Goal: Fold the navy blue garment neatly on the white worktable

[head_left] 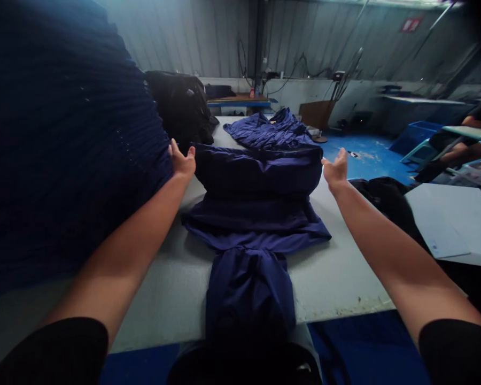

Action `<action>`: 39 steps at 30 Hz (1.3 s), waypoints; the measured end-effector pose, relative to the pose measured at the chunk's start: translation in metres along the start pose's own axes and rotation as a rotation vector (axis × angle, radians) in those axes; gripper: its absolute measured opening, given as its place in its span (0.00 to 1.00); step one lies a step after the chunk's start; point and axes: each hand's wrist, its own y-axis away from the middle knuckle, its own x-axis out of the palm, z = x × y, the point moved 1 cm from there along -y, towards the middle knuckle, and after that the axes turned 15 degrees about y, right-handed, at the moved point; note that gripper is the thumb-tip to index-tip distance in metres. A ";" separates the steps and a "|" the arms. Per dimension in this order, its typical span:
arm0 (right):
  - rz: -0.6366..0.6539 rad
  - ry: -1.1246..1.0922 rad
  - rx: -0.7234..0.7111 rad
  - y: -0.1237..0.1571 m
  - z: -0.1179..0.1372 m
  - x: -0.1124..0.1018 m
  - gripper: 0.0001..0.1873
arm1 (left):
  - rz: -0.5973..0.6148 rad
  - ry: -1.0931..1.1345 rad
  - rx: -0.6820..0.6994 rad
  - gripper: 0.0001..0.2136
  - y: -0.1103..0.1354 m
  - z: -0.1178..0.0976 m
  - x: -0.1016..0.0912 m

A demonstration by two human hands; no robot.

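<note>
- Counter [336, 278]: white top running away from the viewer, carrying the cloth.
- Navy garment [250, 291]: lies lengthwise down the middle of the counter, in smooth stacked folds, with a gathered tail nearest the viewer.
- Rolled band [258, 171]: thick navy fold across the garment's far part.
- Left hand [182, 161]: fingers [175, 148] spread, tips touching the pleated bundle, no pinch.
- Pleated bundle [68, 149]: large dark-blue ribbed mass filling the left of the view, just beside the garment.
- Right hand [335, 171]: open and empty, fingers spread, just beside the rolled band.
- Black cloth [385, 200]: beyond the right hand, near a white sheet [452, 219].
- Navy heap [268, 131]: at the counter's far end, beside a black bag [180, 107].
- Blue floor [364, 155]: beyond the counter, right; a co-worker's forearm [475, 122] further right.
</note>
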 end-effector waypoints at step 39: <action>0.340 0.237 -0.614 0.255 -0.040 -0.076 0.13 | 0.536 -0.672 -0.324 0.17 0.258 0.065 -0.019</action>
